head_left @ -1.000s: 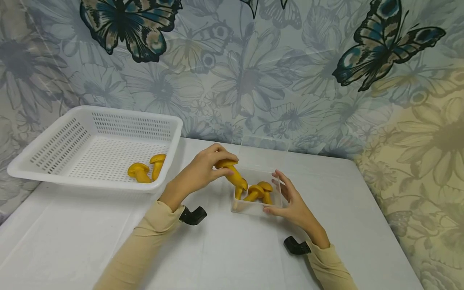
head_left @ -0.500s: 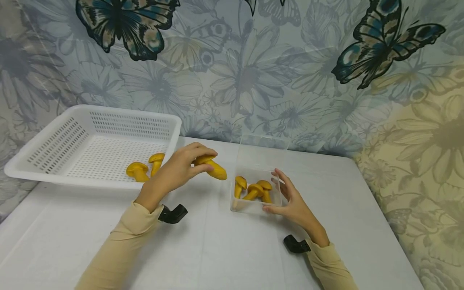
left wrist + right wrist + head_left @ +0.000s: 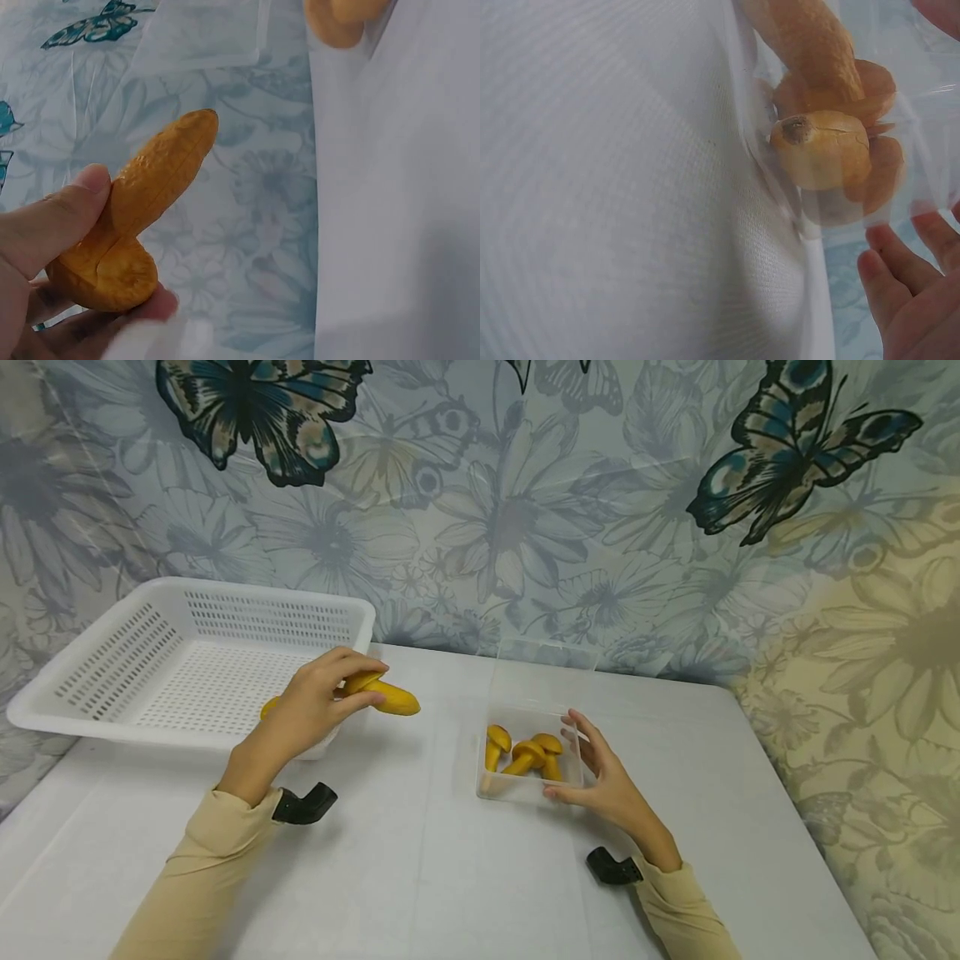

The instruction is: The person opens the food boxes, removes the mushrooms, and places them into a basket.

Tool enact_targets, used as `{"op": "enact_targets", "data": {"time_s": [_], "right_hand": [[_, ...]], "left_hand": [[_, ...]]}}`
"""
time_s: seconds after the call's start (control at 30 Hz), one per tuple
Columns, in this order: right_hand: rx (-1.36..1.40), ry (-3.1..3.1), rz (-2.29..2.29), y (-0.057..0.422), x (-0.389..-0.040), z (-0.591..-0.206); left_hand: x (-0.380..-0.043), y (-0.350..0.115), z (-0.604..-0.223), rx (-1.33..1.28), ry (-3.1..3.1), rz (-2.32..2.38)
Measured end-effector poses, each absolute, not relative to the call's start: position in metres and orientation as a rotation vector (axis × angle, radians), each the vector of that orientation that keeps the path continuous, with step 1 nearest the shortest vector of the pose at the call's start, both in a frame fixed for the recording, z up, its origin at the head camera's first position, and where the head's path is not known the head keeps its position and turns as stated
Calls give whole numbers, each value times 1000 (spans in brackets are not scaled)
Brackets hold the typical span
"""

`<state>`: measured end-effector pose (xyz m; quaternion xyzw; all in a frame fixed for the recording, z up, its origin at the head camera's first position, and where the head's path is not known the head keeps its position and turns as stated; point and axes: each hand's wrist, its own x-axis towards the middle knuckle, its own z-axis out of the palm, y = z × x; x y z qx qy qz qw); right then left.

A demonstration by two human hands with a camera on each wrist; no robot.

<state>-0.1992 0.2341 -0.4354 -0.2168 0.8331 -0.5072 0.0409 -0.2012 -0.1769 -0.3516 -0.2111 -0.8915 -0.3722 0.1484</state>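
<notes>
We see the left hand (image 3: 303,697) pinching a yellow mushroom (image 3: 392,697) at the near right corner of the white basket (image 3: 225,672), partly hiding another mushroom (image 3: 267,705) inside; the right hand (image 3: 606,785), spread wide, grips a clear box (image 3: 517,788) with three mushrooms (image 3: 528,755).

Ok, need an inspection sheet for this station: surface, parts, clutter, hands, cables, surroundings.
Surface: white-covered table.
Parts: three yellow mushrooms in the clear box; white basket shows part of another mushroom, the left arm blocking the full count.
Clutter: nothing seen.
Left hand: holds a raised mushroom between thumb and fingers, near the basket's right side.
Right hand: thumb and fingers at the box's right end.
Wrists: a black device on each.
Cables: nothing seen.
Surroundings: butterfly-and-flower backdrop behind the table.
</notes>
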Motion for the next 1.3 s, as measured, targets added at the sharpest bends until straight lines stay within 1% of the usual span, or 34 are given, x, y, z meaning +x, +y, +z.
{"op": "enact_targets", "data": {"time_s": [0.53, 0.77, 0.9, 1.07, 1.3], "right_hand": [[-671, 2541, -1563, 233, -197, -433], [-676, 2541, -1559, 232, -198, -433], [-686, 2543, -1556, 231, -199, -434], [-681, 2547, -1545, 231, -200, -435], [-663, 2559, -1543, 233, -200, -436]], "left_hand": [[-190, -224, -359, -420, -2507, -1014], [-184, -240, -355, -303, -2626, -1086], [-182, -248, -354, -296, -2651, -1080], [-182, -261, -355, -283, -2637, -1043], [-186, -281, -361, -188, -2652, -943]]}}
